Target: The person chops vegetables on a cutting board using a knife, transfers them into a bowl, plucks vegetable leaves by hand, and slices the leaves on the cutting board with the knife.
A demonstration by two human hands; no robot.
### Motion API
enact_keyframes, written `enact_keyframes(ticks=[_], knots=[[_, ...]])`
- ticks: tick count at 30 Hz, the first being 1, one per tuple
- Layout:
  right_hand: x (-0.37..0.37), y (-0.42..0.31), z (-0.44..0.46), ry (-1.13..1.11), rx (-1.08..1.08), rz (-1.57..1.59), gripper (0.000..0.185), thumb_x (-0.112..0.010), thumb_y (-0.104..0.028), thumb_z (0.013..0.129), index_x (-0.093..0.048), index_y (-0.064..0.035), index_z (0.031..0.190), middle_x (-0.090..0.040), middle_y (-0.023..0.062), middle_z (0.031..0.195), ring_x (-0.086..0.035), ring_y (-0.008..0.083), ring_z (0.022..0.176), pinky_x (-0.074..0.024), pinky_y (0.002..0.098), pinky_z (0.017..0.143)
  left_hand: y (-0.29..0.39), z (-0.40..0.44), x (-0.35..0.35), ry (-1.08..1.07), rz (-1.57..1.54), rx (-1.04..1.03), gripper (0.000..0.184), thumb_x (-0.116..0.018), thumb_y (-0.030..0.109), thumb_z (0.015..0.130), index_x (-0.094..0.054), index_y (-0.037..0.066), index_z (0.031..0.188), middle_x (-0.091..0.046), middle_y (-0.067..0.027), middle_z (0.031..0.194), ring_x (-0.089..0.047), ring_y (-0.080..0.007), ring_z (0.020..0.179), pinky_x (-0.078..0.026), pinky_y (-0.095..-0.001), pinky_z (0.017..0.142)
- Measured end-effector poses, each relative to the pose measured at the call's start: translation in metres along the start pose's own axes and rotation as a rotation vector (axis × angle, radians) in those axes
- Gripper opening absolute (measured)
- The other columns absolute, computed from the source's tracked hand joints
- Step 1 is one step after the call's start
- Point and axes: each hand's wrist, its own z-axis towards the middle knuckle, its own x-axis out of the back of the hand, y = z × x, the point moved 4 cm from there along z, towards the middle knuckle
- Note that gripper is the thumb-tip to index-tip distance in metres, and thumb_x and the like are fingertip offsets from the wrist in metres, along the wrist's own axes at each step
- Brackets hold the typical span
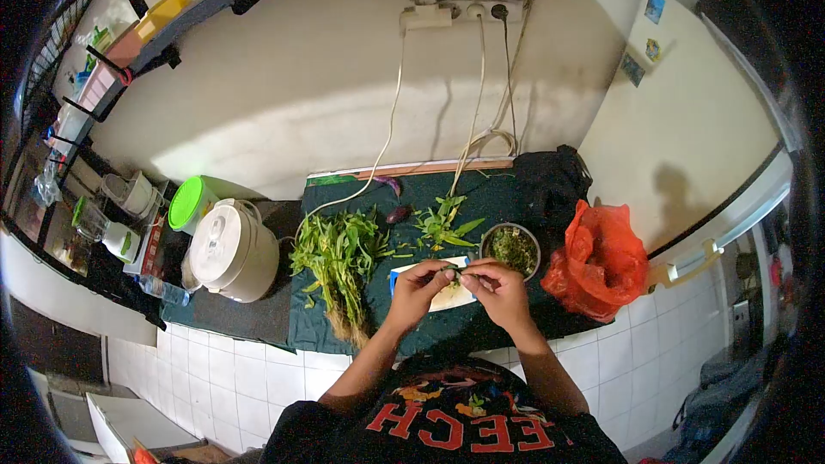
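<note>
My left hand [418, 294] and my right hand [500, 294] meet over a white cutting board [450, 300] with a blue edge. Both have their fingers pinched on a small green stem [453, 271], mostly hidden by the fingertips. Just beyond the board lie loose leafy sprigs [443, 223]. Close to my right hand stands a round bowl [538, 259] holding chopped greens [513, 249]. To the left of my left hand rests a large bunch of leafy greens [342, 249], its roots toward me.
A dark cloth [404, 339] covers the table. Purple eggplants [398, 215] lie behind the greens. At right sits a red plastic bag [599, 262]; at left, a white rice cooker [234, 249] and a green-lidded container [187, 203]. A white cord [388, 137] hangs down the wall onto the table.
</note>
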Motion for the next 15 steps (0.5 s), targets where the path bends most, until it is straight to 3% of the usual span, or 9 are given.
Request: enact_keyframes(ticks=[2,5,8,12,15], knots=[[-0.001,0.009,-0.003,0.053,-0.142,0.124,0.013,-0.073,-0.011,0.087,-0.071,-0.0012,0.094,-0.068,0.0052,0.094,-0.062,0.0115,0.082,-0.0502,0.0266,0.072,0.000,-0.002,-0.002,0.007,-0.062,0.005,0.022,-0.067,0.008,0.092,-0.067,0.001,0.113,-0.068,-0.0046,0.102,-0.062,-0.0119,0.091,-0.050,-0.0269,0.083],[-0.001,0.010,-0.005,0.025,-0.323,0.088,0.013,-0.073,-0.010,0.087,-0.069,-0.0010,0.095,-0.067,0.0039,0.092,-0.061,0.0097,0.081,-0.0498,0.0240,0.071,0.006,-0.005,-0.005,0.026,-0.114,-0.003,0.022,-0.063,0.006,0.094,-0.065,0.001,0.115,-0.068,-0.0047,0.105,-0.063,-0.0116,0.092,-0.050,-0.0269,0.084],[-0.007,0.009,-0.002,0.088,-0.206,0.295,0.017,-0.072,-0.009,0.088,-0.063,-0.0008,0.100,-0.066,0.0043,0.090,-0.063,0.0098,0.079,-0.0505,0.0229,0.071,0.013,-0.006,-0.006,0.061,-0.120,-0.015,0.023,-0.061,0.002,0.093,-0.065,0.001,0.116,-0.068,-0.0055,0.107,-0.064,-0.0119,0.092,-0.051,-0.0267,0.084],[-0.005,0.001,0.000,0.135,-0.192,0.321,0.014,-0.067,-0.006,0.092,-0.057,-0.0002,0.100,-0.063,0.0039,0.088,-0.062,0.0088,0.077,-0.0504,0.0239,0.071,0.025,-0.011,-0.006,0.085,-0.074,-0.050,0.025,-0.062,-0.001,0.092,-0.064,0.001,0.116,-0.068,-0.0060,0.106,-0.064,-0.0120,0.091,-0.051,-0.0265,0.082],[-0.007,-0.005,0.001,0.025,-0.190,0.298,0.006,-0.060,-0.004,0.095,-0.057,0.0008,0.098,-0.062,0.0052,0.090,-0.064,0.0117,0.078,-0.0515,0.0246,0.073,0.025,-0.013,-0.004,0.102,-0.076,-0.045,0.021,-0.060,-0.002,0.092,-0.063,0.000,0.113,-0.066,-0.0048,0.102,-0.062,-0.0113,0.088,-0.051,-0.0262,0.080]])
